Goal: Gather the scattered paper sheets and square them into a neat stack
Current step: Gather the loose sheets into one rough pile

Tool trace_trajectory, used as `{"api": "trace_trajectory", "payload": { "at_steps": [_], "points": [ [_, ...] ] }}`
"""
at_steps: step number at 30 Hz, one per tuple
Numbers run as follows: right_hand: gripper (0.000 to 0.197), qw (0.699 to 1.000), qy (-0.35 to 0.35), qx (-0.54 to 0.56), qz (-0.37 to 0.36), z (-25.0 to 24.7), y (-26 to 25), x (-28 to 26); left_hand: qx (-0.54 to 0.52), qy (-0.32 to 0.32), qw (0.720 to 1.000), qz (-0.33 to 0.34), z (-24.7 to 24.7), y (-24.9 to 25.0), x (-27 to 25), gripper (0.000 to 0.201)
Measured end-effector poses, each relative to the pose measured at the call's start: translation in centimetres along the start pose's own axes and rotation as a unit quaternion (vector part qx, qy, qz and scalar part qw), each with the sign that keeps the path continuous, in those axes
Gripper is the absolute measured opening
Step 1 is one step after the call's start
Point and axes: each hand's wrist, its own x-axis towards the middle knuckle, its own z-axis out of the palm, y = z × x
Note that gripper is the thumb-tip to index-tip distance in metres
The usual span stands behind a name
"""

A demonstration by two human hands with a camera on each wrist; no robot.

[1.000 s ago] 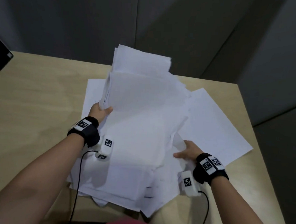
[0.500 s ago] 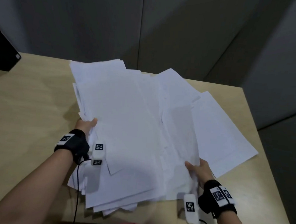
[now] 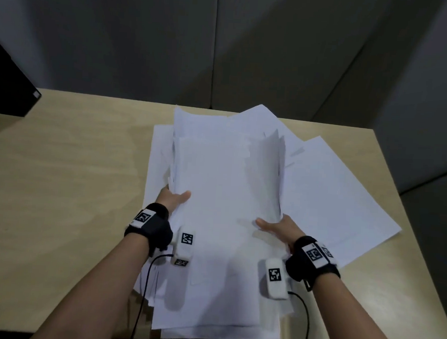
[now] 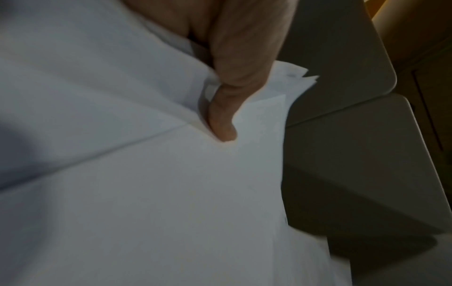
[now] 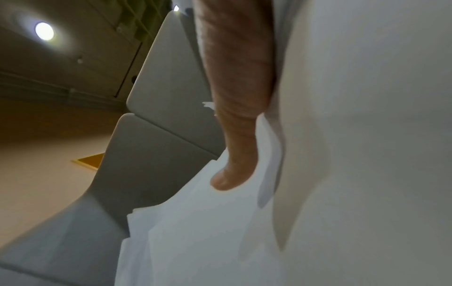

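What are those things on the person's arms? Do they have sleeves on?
No sleeves: both forearms are bare. Each wrist has a black band carrying a white tag printed with a black-and-white square code. A small white box with the same kind of code hangs on the inner side of each wrist, and a thin black cable runs back from each box toward the body.

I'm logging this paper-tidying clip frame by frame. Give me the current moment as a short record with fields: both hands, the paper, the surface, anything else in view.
left hand: left hand grips the left edge of the bundle of white paper sheets, thumb on top
right hand: right hand grips the bundle's right edge
paper: bundle uneven, edges not aligned; more loose white sheets lie fanned out beneath and to the right
surface: light wooden table
other: black object at the table's far left corner
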Motion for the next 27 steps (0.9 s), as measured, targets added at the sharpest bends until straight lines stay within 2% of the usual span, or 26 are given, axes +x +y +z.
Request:
{"api": "trace_trajectory", "payload": {
  "at_steps": [2, 5, 7, 9, 11, 13, 15, 18, 19, 20, 22, 23, 24, 25, 27],
  "points": [
    [0.037, 0.999, -0.021, 0.013, 0.028, -0.8, 0.6, 0.2, -0.033, -0.032, 0.999, -0.01, -0.5, 0.0, -0.1, 0.042],
    [0.069, 0.994, -0.024, 0.039, 0.094, -3.0, 1.7, 0.4, -0.077, -0.07, 0.994, -0.024, -1.9, -0.4, 0.2, 0.044],
    [0.074, 0.994, -0.019, 0.052, 0.093, -3.5, 2.0, 0.9, -0.093, -0.091, 0.991, -0.022, -2.0, -0.5, 0.0, 0.039],
    [0.087, 0.995, -0.001, 0.066, 0.074, -2.6, 1.1, 0.3, -0.096, -0.12, 0.988, -0.01, -1.6, -0.2, -0.5, 0.034],
    [0.093, 0.995, 0.017, 0.078, 0.053, -1.6, 0.8, 0.5, -0.092, -0.153, 0.984, 0.02, -0.7, 0.5, -1.1, 0.041],
    [0.075, 0.995, 0.054, 0.079, 0.037, -0.9, -0.1, -0.1, -0.062, -0.158, 0.984, 0.056, 0.4, 1.8, -2.0, 0.033],
    [0.063, 0.99, 0.102, 0.094, 0.014, -1.3, -0.4, -0.7, -0.022, -0.131, 0.987, 0.086, 1.3, 3.2, -2.0, 0.031],
    [0.073, 0.978, 0.146, 0.142, -0.043, -3.5, 0.2, -1.6, -0.011, -0.158, 0.982, 0.107, 2.0, 4.8, -0.5, 0.054],
    [0.067, 0.971, 0.169, 0.158, -0.054, -4.4, 0.4, -1.9, 0.003, -0.163, 0.981, 0.105, 2.3, 5.0, 0.2, 0.057],
    [0.052, 0.963, 0.192, 0.178, -0.059, -5.2, 0.6, -2.4, 0.021, -0.153, 0.982, 0.112, 2.5, 5.3, 0.9, 0.054],
    [0.027, 0.949, 0.232, 0.206, -0.053, -6.5, 0.8, -3.3, 0.097, -0.089, 0.98, 0.15, 3.1, 5.9, 2.1, 0.047],
    [0.023, 0.945, 0.249, 0.209, -0.044, -7.0, 0.9, -3.5, 0.194, -0.05, 0.965, 0.17, 3.3, 6.1, 3.0, 0.047],
    [0.021, 0.942, 0.262, 0.21, -0.03, -7.5, 1.2, -3.4, 0.312, -0.025, 0.932, 0.182, 3.5, 6.0, 4.1, 0.051],
    [0.021, 0.939, 0.272, 0.209, -0.018, -7.9, 1.3, -3.3, 0.422, -0.02, 0.89, 0.17, 3.5, 6.0, 4.5, 0.056],
    [0.028, 0.934, 0.286, 0.216, 0.005, -8.1, 2.0, -2.4, 0.565, -0.043, 0.813, 0.135, 3.2, 5.2, 5.6, 0.063]
  ]
}}
